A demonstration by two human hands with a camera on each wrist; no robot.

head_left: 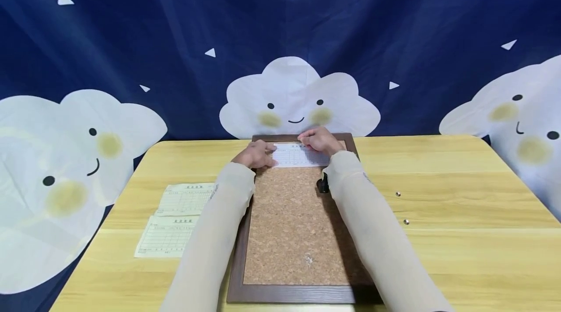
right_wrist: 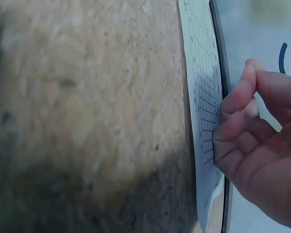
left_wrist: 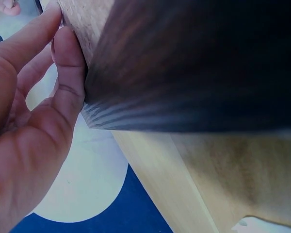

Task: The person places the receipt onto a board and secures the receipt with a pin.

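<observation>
A white printed form slip (head_left: pixel 289 155) lies across the top of a cork board (head_left: pixel 289 224) in a dark brown wooden frame (head_left: pixel 291 294). At its left edge my left hand (head_left: pixel 258 154) rests with thumb and fingers apart, the fingertips on the slip and the wrist over the frame. My right hand (head_left: pixel 322 140) is at the slip's upper edge, its thumb and forefinger tips (right_wrist: pixel 250 65) pinched together and the other fingers curled against the paper. A small dark glint of a thumbtack (left_wrist: pixel 8 3) shows at those fingertips, otherwise mostly hidden.
Two more printed slips, an upper one (head_left: pixel 184 199) and a lower one (head_left: pixel 164 236), lie left of the board on the wooden table (head_left: pixel 464 253). Two loose metal thumbtacks, one farther (head_left: pixel 398 194) and one nearer (head_left: pixel 406 222), lie right. A blue cloud-patterned curtain (head_left: pixel 280 15) hangs behind.
</observation>
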